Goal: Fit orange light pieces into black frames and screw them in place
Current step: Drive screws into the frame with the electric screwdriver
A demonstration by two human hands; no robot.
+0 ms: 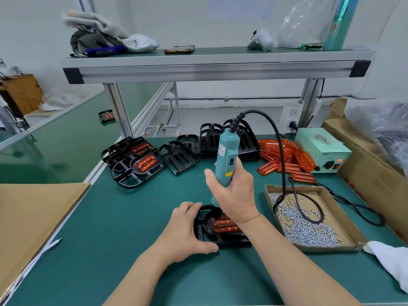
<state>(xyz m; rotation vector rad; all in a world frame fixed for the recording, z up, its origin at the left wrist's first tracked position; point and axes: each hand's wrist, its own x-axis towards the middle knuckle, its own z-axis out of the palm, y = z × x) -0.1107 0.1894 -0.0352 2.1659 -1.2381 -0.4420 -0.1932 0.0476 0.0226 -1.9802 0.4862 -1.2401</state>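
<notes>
Curled round the teal electric screwdriver (226, 157), the right hand (234, 195) grips it upright, its tip down at the left end of the orange light piece (223, 225). That piece sits inside the black frame (220, 240), which lies flat on the green mat (132, 228) right in front of the person. The left hand (187, 228) clasps the frame's left end, fingers bent over the far edge and thumb against the near edge.

Right of the frame lies a cardboard tray (337, 208) scattered with small silver screws (309, 228); the screwdriver's black cable (280, 151) loops down into it. A white cloth (393, 259) lies beside the tray's near corner. Left of the frame, well apart, a brown cardboard sheet (33, 217) covers the bench edge.

Beyond the frame to the left is a pile of finished frames (136, 164) with orange pieces fitted. Straight beyond it are empty frames (181, 155), some flat, others stacked further back. Beyond and to the right lies a heap of loose orange pieces (284, 155), and just beside that a pale green power box (322, 151) with a red light on. Farthest from the frame, an aluminium shelf (209, 65) spans the bench overhead.
</notes>
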